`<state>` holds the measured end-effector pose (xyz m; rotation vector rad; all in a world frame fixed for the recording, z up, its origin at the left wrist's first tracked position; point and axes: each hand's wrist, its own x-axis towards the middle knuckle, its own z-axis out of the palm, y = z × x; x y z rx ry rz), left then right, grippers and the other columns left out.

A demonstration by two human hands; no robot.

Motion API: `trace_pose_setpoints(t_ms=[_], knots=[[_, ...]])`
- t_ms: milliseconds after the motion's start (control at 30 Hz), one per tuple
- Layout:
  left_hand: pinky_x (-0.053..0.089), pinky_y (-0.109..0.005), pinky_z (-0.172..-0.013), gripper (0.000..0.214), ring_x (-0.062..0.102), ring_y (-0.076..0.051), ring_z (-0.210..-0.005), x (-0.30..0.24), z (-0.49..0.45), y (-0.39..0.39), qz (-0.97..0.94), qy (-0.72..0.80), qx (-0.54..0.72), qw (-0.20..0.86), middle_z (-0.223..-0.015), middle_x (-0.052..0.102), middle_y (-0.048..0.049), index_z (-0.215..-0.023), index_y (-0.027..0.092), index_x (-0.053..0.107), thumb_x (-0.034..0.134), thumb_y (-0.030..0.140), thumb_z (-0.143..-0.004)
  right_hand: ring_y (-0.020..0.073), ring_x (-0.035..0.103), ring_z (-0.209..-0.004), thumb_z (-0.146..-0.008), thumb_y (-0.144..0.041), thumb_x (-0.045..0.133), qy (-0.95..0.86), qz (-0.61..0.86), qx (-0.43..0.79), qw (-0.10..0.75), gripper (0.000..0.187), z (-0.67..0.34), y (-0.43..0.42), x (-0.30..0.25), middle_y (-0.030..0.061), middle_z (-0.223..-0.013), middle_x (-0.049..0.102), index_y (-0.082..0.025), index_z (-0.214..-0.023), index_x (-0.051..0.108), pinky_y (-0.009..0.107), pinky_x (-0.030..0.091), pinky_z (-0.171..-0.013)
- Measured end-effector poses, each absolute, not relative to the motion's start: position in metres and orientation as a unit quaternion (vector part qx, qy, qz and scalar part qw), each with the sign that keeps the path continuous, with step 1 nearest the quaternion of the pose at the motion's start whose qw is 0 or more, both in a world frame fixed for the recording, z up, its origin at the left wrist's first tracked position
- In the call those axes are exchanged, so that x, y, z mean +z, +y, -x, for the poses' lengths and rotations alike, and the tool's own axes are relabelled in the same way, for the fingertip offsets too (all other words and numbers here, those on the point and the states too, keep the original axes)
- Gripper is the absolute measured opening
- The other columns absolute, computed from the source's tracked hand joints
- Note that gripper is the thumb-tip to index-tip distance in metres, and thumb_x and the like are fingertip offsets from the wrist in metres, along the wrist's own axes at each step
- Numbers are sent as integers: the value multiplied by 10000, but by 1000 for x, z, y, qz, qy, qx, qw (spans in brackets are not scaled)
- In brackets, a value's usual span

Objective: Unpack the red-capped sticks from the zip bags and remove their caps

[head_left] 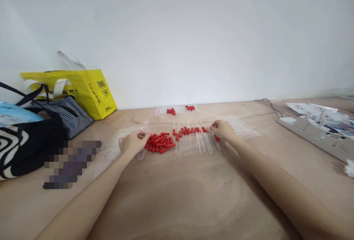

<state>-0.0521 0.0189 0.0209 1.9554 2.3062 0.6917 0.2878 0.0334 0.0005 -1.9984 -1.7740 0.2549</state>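
Observation:
A row of clear glass droppers [195, 144] with red rubber caps lies side by side on the table. Left of it sits a loose heap of red caps [159, 143]. My left hand [134, 142] rests at the left edge of that heap, fingers curled, pinching the edge of a clear plastic bag [110, 149]. My right hand [223, 129] is at the right end of the dropper row, fingers closed on a red-capped dropper. Further back lie two small clear bags with red caps [178, 110].
A yellow shopping bag [91, 91], a striped bag [66, 114] and a black-and-white bag [24, 147] stand at the left. A power strip with cables [309, 129] and printed papers [323, 116] lie at the right. A white wall rises behind the brown table [179, 195].

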Motion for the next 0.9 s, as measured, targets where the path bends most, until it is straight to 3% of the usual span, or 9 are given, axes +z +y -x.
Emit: trace_pose_setpoints(t_ms=[200,300,400,500,600,767,900], knots=[[348,-346,-704,368,605,-237,-775,24,51,17,-619,744,251,2,-742,681,-12,-709,247,644,425,541,-736,166,601,-699,-670,-255,531,-599,755,146,224,187,-287,56,3,77,-773,665,-156,-776,649,219,391,-550],[318,-370,-752,302,598,-222,-734,21,43,11,-631,709,299,-95,-683,675,-12,-712,232,641,451,461,-761,154,597,-618,-616,-247,582,-590,757,189,209,124,-274,68,7,58,-651,653,-153,-663,648,206,387,-502],[277,-394,-805,205,579,-206,-726,15,27,-1,-683,594,361,-225,-678,675,-10,-687,220,634,503,358,-764,172,578,-514,-511,-151,643,-580,761,226,185,41,-258,78,8,57,-481,590,-130,-530,613,222,378,-455],[285,-386,-805,154,563,-174,-682,8,5,-16,-772,435,371,-279,-670,673,11,-650,226,622,543,309,-753,209,581,-522,-465,-57,642,-570,763,239,190,83,-247,83,9,77,-445,557,-108,-508,593,244,379,-450],[306,-381,-804,106,547,-162,-677,1,-13,-29,-821,353,363,-263,-671,663,15,-681,226,624,558,283,-740,215,587,-567,-515,-42,621,-572,744,255,233,91,-243,79,14,86,-487,567,-90,-591,607,248,387,-470],[310,-395,-833,113,537,-172,-749,-4,-23,-35,-843,355,354,-193,-743,660,1,-750,227,633,532,277,-761,109,570,-599,-784,-175,436,-598,649,308,356,210,-243,41,21,33,-690,624,-145,-949,562,203,423,-530],[335,-390,-819,238,525,-209,-862,-5,-30,-33,-835,387,358,-155,-890,652,-41,-958,215,615,521,335,-776,106,574,-664,-726,-302,564,-616,508,374,471,186,-236,-3,7,29,-756,636,-153,-837,566,217,450,-606]])
